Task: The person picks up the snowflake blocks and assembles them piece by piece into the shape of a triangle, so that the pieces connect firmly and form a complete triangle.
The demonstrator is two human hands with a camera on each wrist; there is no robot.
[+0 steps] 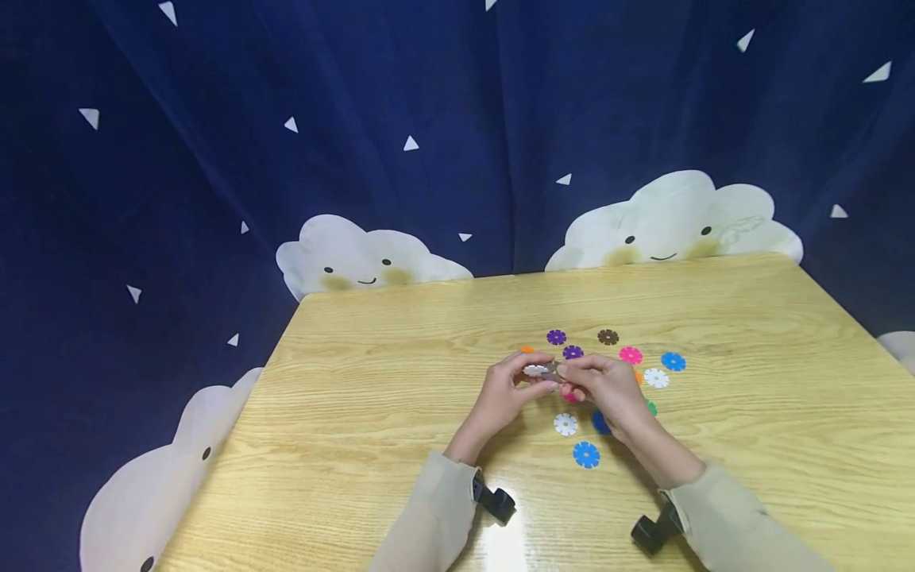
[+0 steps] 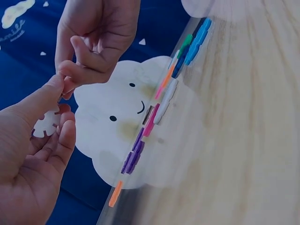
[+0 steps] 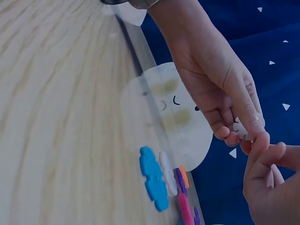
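Note:
Raised over the table, my left hand (image 1: pixel 506 391) holds a white notched plastic disc (image 1: pixel 534 370) between its thumb and curled fingers. In the left wrist view this white disc (image 2: pixel 46 124) shows its slotted rim inside the hand. My right hand (image 1: pixel 609 391) meets the left fingertips and pinches a greyish disc (image 1: pixel 553 372) right beside the white one. Fingers largely hide the greyish disc; whether the two discs are joined, I cannot tell. Below the hands lie a white disc (image 1: pixel 565 424), a light blue disc (image 1: pixel 586 454) and a partly covered dark blue disc (image 1: pixel 600 422).
Beyond the hands are two purple discs (image 1: pixel 556 337) and a brown disc (image 1: pixel 608 337). To the right lie a pink disc (image 1: pixel 631 355), another light blue disc (image 1: pixel 673 361) and another white disc (image 1: pixel 656 378). The wooden table (image 1: pixel 372 381) ends at a dark blue curtain (image 1: pixel 400 95).

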